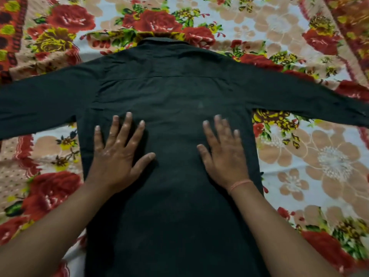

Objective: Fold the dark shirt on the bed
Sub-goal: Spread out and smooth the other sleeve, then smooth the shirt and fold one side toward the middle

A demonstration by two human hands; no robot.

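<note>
The dark shirt (171, 86) lies flat on the bed with its back up, collar at the far end and hem toward me. Both long sleeves stretch out sideways, past the left and right edges of the view. My left hand (117, 150) rests palm down on the left half of the shirt's back, fingers spread. My right hand (223, 150) rests palm down on the right half, fingers apart, with a thin orange band on its wrist. Neither hand grips any cloth.
A flowered bedcover (311, 156) with red roses and tan blossoms lies under the shirt and fills the view on all sides.
</note>
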